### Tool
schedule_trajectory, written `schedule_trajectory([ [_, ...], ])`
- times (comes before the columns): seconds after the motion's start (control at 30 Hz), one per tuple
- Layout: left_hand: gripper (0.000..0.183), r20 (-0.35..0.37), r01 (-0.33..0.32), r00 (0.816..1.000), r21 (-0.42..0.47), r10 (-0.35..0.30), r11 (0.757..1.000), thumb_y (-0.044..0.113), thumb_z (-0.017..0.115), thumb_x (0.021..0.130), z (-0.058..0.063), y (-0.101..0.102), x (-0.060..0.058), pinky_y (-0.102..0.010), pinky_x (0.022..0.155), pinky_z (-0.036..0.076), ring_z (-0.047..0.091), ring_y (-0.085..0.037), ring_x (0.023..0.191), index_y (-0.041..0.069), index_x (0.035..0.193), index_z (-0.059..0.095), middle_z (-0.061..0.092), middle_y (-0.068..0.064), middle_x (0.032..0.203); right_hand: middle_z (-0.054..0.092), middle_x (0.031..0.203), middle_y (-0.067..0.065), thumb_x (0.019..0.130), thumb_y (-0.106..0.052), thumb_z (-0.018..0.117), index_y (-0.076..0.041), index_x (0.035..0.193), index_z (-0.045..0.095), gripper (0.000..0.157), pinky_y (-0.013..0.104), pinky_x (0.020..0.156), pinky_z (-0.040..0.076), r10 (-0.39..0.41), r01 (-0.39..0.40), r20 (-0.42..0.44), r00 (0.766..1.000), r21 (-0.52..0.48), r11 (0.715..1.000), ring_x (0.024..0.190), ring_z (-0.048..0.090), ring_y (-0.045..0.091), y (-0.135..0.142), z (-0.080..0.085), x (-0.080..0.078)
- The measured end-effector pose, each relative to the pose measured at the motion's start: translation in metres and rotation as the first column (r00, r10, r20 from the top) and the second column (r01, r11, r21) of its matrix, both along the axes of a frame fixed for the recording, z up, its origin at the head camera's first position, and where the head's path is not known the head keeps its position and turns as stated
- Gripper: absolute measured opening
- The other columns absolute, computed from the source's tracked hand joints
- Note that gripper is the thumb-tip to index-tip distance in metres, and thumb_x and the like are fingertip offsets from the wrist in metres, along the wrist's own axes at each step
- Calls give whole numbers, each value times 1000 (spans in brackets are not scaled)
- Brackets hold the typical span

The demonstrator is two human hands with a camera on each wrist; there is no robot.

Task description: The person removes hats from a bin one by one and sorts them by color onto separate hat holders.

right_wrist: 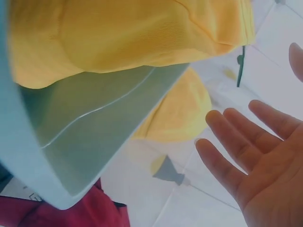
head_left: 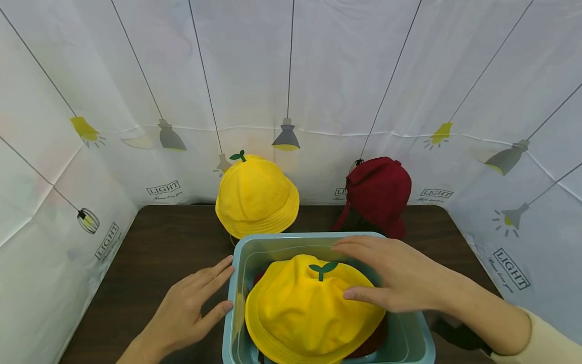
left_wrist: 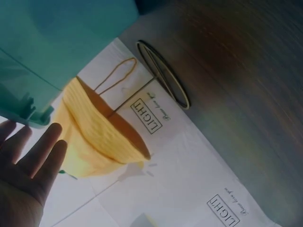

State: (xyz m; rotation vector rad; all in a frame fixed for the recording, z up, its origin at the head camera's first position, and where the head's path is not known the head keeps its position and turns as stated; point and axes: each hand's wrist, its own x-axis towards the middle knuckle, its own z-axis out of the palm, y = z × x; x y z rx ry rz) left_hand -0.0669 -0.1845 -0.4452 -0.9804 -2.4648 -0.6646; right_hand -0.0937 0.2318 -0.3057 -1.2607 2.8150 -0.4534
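Note:
A light blue plastic bin holds a yellow bucket hat with a green sprout on its crown; dark red cloth shows beneath the hat. At the bin's left rim, my left hand has its fingers extended, the tips at or touching the edge. My right hand is over the bin's right side, fingers spread and thumb apart, near the hat's crown. In the right wrist view the right hand has nothing in it, and a gap separates it from the hat.
Behind the bin, another yellow sprout hat hangs on a wire stand with a round base. A dark red cap stands at the back right. Both are on a dark wooden table edged by a white lamp-print curtain.

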Motion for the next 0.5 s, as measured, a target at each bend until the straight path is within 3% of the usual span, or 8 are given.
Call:
schedule_trajectory([
  [0.3, 62, 6, -3, 1000, 0, 3, 1000, 33, 73, 97, 0, 1, 0, -40, 97, 56, 63, -17, 128, 13, 153, 55, 51, -2, 159, 61, 144, -7, 98, -58, 67, -19, 140, 64, 58, 50, 104, 54, 63, -63, 35, 997, -6, 998, 131, 59, 17, -11, 3, -5],
  [0.5, 62, 4, 2, 1000, 11, -2, 1000, 32, 73, 97, 0, 1, 0, -36, 100, 54, 63, -17, 128, 13, 153, 56, 52, -3, 158, 63, 139, -10, 93, -60, 71, -18, 136, 67, 60, 46, 102, 56, 100, -98, 84, 991, -28, 995, 125, 61, 14, -21, 1, -9],
])
